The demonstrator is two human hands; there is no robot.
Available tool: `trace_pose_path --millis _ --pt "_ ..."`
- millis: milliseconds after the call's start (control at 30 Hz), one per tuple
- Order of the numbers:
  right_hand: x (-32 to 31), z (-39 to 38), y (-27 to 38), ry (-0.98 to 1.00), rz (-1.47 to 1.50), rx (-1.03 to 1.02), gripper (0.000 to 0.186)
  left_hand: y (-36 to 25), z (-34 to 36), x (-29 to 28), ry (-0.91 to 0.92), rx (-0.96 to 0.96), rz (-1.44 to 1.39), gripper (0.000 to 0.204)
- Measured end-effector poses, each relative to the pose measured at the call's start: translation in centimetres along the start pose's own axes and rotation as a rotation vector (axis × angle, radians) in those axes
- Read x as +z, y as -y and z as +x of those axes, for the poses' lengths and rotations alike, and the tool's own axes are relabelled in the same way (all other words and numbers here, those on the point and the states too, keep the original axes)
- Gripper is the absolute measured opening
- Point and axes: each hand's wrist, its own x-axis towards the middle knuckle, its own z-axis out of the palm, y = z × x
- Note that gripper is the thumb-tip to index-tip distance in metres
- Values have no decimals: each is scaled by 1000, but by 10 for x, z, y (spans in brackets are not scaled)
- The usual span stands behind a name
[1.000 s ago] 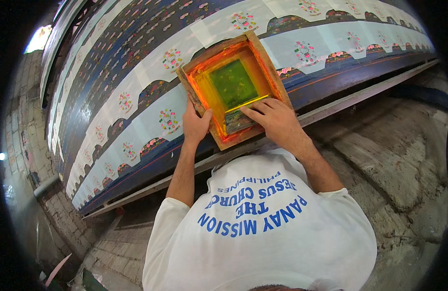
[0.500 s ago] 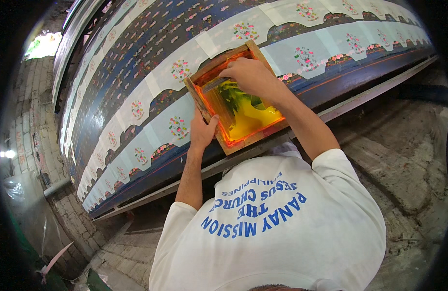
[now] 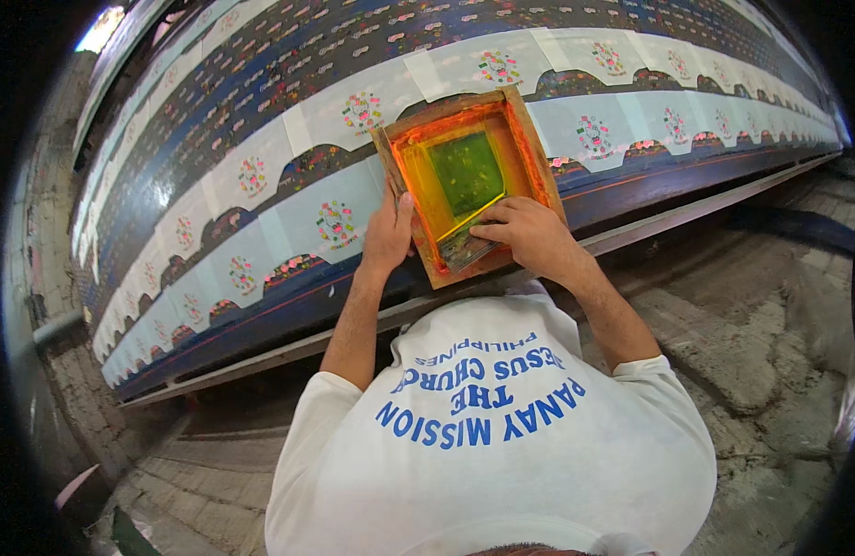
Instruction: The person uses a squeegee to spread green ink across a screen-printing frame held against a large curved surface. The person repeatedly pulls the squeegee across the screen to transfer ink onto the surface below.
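A wooden screen-printing frame (image 3: 541, 165) lies over the near row of pale printed pieces. Its inner edges are stained orange, and the mesh (image 3: 468, 174) shows a green-yellow square window. On the frame's left side my left hand (image 3: 388, 233) is closed, thumb on top and fingers down along the outer edge. My right hand (image 3: 531, 239) grips a flat squeegee (image 3: 465, 250) at the frame's near end. Bright yellow ink runs along the squeegee's far edge. The fingertips under the squeegee are partly hidden.
A long, dark, colour-spotted printing table (image 3: 353, 56) curves across the view. Rows of pale cut pieces (image 3: 585, 130) with small colourful motifs lie on it. A ledge (image 3: 650, 227) runs along its near side, above a rough concrete floor (image 3: 724, 352). My white shirt fills the lower middle.
My right hand has drawn the squeegee from the frame's far end to its near end. The yellow pool has left the mesh, exposing the green square. My left hand stays on the frame.
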Motion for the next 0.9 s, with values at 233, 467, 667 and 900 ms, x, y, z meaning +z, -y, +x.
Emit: trace_pose_path --millis 233,467,667,900 --pt "-31 59 -31 -46 -103 147 48 -7 -4 -4 31 -65 38 80" --pt "-39 104 -73 9 -121 269 44 -11 1 -1 71 -57 62 78" --pt "-26 29 -19 41 -86 286 46 -13 -2 -2 55 -83 86 86" --pt "5 -27 12 -150 -97 253 49 -27 0 2 52 -140 219 99"
